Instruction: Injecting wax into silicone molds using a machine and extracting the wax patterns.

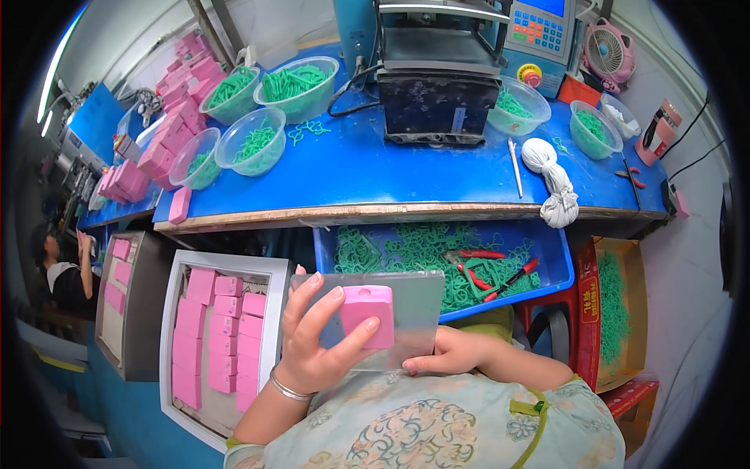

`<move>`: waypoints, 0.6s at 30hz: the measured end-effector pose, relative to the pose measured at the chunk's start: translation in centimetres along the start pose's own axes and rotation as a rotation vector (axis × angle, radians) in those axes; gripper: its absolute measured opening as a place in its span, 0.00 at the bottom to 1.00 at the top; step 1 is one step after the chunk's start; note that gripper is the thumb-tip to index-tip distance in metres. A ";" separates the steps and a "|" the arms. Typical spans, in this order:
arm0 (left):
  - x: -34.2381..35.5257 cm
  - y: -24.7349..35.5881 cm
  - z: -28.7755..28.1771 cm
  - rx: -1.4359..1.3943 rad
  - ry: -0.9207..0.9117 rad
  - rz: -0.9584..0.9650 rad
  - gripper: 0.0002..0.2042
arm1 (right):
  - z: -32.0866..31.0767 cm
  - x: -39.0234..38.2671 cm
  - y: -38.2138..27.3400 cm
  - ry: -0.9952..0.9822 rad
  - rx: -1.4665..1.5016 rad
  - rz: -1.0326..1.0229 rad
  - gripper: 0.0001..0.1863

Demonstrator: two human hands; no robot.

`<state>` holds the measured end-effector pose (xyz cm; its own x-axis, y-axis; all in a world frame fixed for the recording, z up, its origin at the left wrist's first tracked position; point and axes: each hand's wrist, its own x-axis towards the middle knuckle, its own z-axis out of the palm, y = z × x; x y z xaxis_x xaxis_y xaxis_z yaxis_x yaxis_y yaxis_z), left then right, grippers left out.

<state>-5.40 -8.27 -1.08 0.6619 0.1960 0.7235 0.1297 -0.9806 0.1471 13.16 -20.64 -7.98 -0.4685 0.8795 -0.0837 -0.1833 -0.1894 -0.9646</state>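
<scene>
Above my lap, a pink rectangular block (376,306) with a small round hollow in its top edge lies against a clear flat plate (418,316). My left hand (316,340) is closed around the block: the thumb presses its face, and the index finger reaches its upper left corner. The other left fingers extend over the plate's left side. My right hand (451,350) grips the plate's lower right corner, thumb in front. Just beyond the plate, a blue tray (558,270) holds many green looped pieces (406,242), a green square frame (480,275) and red-handled pliers (512,277).
A white-rimmed box (273,313) of pink blocks stands at my left. On the blue table (328,176) are clear bowls (250,144) of green pieces, a black machine block (433,105), a white cloth bundle (555,180) and a stick (516,168). Another person (66,266) sits far left.
</scene>
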 end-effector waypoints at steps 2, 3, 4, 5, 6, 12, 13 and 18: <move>0.0 -0.2 0.1 -0.010 0.073 0.038 0.20 | 0.0 0.2 0.2 -0.004 -0.036 -0.026 0.25; -0.1 -0.4 0.2 -0.009 0.072 0.038 0.20 | 0.0 0.4 0.2 0.006 -0.079 -0.072 0.25; -0.2 -0.6 0.3 -0.009 0.078 0.058 0.20 | 0.1 0.5 0.3 0.021 -0.124 -0.116 0.25; -0.3 -0.7 0.3 -0.010 0.086 0.078 0.20 | 0.0 0.5 0.2 0.024 -0.126 -0.115 0.25; 0.0 -0.6 0.2 -0.013 0.089 0.080 0.20 | 0.1 0.5 0.0 0.018 -0.101 -0.070 0.26; -0.5 -1.5 0.6 -0.180 -0.021 -0.410 0.36 | -0.9 -0.4 -3.9 0.006 0.467 0.067 0.33; -0.8 -1.6 0.3 -0.283 0.083 -0.467 0.34 | -1.1 -0.9 -4.8 -0.019 0.667 0.047 0.34; -4.6 -4.0 0.9 -0.297 0.198 -0.635 0.25 | -3.2 -2.7 -13.1 0.148 0.717 -0.159 0.38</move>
<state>-8.32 -5.24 -5.61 0.3762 0.7517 0.5417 0.2203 -0.6405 0.7357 19.58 -19.14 4.04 -0.2778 0.9599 -0.0383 -0.7813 -0.2490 -0.5723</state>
